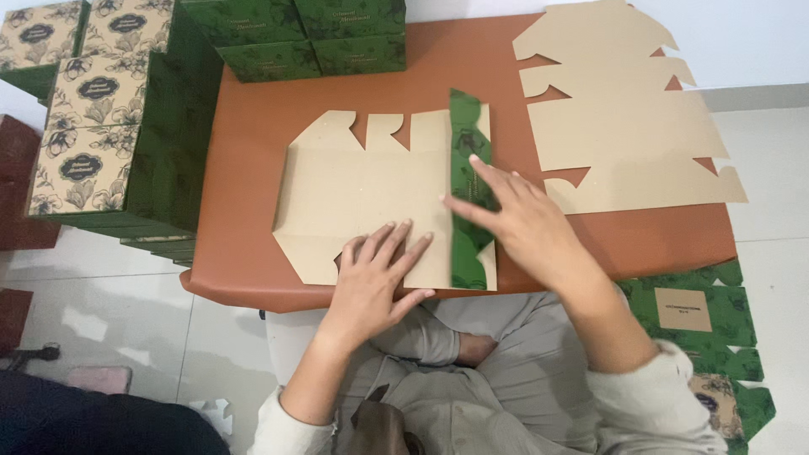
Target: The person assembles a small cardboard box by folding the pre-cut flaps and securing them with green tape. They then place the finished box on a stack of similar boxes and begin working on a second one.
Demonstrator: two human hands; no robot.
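Folding one flat box blank (362,198), kraft side up, at centre of orange table (253,135). Pressing green side flap (466,185) over with right hand (514,221), fingers flat, gripping nothing; left hand (375,274) spread flat on blank. One flap folded; remaining flaps lying flat. Waiting beside: stack of unfolded blanks (624,126), count unclear. Finished boxes (93,109) stacked at left, at least seven visible.

place: home box-making spot | signs: low orange-brown table (253,135), white tiled floor (126,303), stacked green floral cardboard boxes (109,126), flat brown cardboard cut-outs (624,126)
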